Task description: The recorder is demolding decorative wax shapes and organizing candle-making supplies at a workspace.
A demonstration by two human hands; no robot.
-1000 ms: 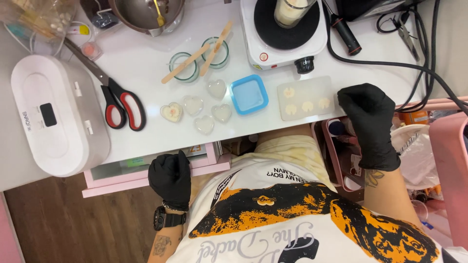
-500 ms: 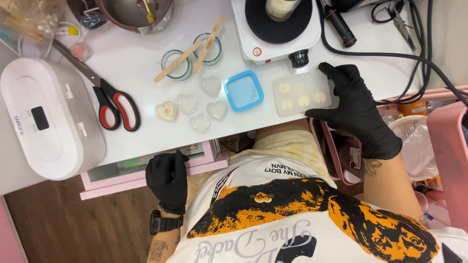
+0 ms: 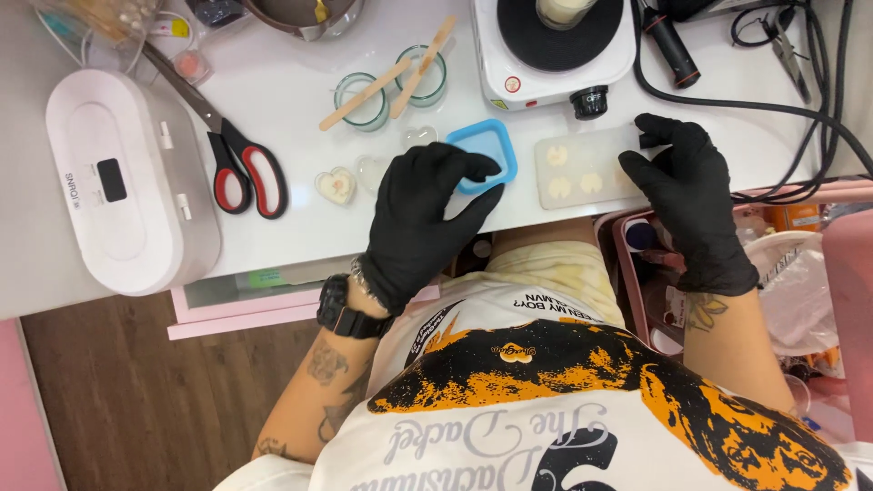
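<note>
1. Spreading across the top of the view, the white table carries everything else; its near edge sits above a pink open drawer
2. The white oval machine with a small dark screen lies on the left part of the table, well apart from both hands
3. The white hot plate with a black round top stands at the far edge, a glass of pale wax on it, black cables trailing to its right
4. The left hand, in a black glove, lies over the heart-shaped moulds, fingers spread and loose; thumb and forefinger touch the near edge of the blue square mould, though whether they pinch it I cannot tell
5. The right hand, also black-gloved, rests at the right end of the clear rectangular mould, fingers curled around that end and gripping its edge
6. That clear mould lies flat near the table's front edge, just right of the blue one, with pale shapes in its cavities
7. Red-handled scissors lie between the machine and the left hand
8. Two small glass dishes with wooden sticks across them stand beyond the blue mould
9. A clear heart mould with a pinkish fill peeks out just left of the left hand
</note>
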